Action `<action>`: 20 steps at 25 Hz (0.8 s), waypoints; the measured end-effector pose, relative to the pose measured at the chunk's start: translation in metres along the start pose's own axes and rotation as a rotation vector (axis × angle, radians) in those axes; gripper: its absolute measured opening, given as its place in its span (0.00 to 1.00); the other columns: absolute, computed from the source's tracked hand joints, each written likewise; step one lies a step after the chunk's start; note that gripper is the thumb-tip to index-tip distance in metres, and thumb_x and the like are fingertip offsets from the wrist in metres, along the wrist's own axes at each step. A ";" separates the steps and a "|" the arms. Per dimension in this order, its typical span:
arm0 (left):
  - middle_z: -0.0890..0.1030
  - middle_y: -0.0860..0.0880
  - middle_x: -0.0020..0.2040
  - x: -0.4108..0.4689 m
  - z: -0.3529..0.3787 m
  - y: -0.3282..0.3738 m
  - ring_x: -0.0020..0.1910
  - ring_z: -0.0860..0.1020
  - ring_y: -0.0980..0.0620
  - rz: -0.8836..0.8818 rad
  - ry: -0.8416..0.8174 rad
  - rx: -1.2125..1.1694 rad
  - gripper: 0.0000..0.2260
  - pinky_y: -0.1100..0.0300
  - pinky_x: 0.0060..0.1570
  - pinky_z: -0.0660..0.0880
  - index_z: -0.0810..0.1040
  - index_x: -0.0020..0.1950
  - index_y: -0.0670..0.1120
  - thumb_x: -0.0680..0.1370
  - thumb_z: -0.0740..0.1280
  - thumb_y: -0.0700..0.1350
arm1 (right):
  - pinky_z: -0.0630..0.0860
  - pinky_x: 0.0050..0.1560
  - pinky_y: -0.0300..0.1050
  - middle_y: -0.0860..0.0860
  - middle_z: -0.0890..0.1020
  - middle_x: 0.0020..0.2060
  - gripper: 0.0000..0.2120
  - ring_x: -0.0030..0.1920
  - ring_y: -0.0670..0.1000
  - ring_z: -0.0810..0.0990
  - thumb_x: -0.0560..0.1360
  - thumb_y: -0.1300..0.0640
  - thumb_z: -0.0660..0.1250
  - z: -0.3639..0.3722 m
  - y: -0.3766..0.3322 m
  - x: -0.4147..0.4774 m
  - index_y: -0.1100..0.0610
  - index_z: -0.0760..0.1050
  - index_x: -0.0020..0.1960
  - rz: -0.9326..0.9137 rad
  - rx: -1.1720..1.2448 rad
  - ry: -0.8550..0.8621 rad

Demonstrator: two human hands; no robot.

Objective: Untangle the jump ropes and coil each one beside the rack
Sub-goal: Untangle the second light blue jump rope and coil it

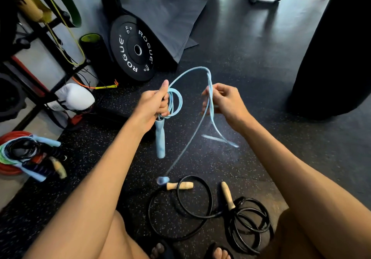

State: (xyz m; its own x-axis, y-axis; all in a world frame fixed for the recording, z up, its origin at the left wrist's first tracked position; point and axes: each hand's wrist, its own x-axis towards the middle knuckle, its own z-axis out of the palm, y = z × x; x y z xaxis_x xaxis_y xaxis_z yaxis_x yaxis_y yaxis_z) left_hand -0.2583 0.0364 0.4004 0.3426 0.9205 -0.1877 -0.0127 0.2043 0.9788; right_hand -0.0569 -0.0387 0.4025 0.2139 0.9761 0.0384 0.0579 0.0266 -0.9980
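Nearest the camera: bare knees and sandalled toes at the bottom edge, cut off by the frame. Just beyond them, on the speckled rubber floor [251,138], lies the black jump rope [200,198] in loose overlapping loops, its two wooden handles [227,195] apart from each other, one lying flat, one angled.

Both forearms reach forward and up. Left hand [153,105]: grip pressed together around several small coils of the light-blue jump rope [174,100], thumb raised; one blue handle [160,138] hangs straight down from the fist. Right hand [224,100]: fingers pinching two rope strands, palm turned inward. The rope arcs between the hands above them. Below the right hand the strands are motion-blurred; one runs down to the second blue handle [162,180], which sits against a wooden handle.

Left, on the floor: a pile of other ropes and bands [26,156], contents hard to separate. Farther: a Rogue weight plate [133,48] leaning by the rack [46,44]. Far right, a dark punching bag [337,48], cropped.
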 end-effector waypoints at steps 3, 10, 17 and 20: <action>0.57 0.53 0.25 -0.002 -0.004 0.005 0.23 0.55 0.55 -0.009 -0.039 -0.025 0.23 0.62 0.25 0.59 0.60 0.32 0.51 0.78 0.68 0.58 | 0.80 0.40 0.53 0.59 0.81 0.34 0.11 0.35 0.56 0.81 0.83 0.60 0.61 -0.008 0.016 -0.003 0.66 0.76 0.46 -0.009 -0.108 -0.010; 0.58 0.54 0.20 0.009 -0.021 -0.001 0.18 0.57 0.57 0.014 0.389 -0.160 0.21 0.64 0.21 0.56 0.61 0.31 0.49 0.81 0.65 0.47 | 0.80 0.44 0.52 0.57 0.84 0.40 0.06 0.41 0.59 0.84 0.78 0.54 0.67 -0.054 0.063 0.011 0.54 0.75 0.44 0.216 -0.838 0.270; 0.63 0.52 0.18 0.023 -0.072 -0.017 0.12 0.58 0.56 -0.090 0.844 -0.360 0.17 0.65 0.19 0.57 0.61 0.31 0.45 0.79 0.62 0.44 | 0.77 0.49 0.48 0.63 0.84 0.49 0.09 0.49 0.61 0.83 0.75 0.64 0.65 -0.118 0.100 -0.007 0.67 0.80 0.52 0.651 -0.788 0.556; 0.68 0.46 0.30 0.017 -0.081 -0.029 0.15 0.65 0.54 -0.178 0.964 -0.401 0.12 0.66 0.17 0.60 0.66 0.37 0.42 0.79 0.61 0.44 | 0.82 0.49 0.56 0.61 0.84 0.50 0.10 0.47 0.62 0.84 0.66 0.66 0.69 -0.140 0.122 -0.018 0.65 0.79 0.47 0.787 -0.441 0.698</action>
State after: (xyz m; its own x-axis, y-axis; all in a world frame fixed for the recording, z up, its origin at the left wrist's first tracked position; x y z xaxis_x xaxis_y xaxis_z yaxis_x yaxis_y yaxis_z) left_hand -0.3277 0.0732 0.3617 -0.5182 0.7055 -0.4835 -0.4055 0.2951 0.8652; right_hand 0.0832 -0.0835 0.2871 0.8299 0.3515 -0.4331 -0.0246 -0.7526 -0.6580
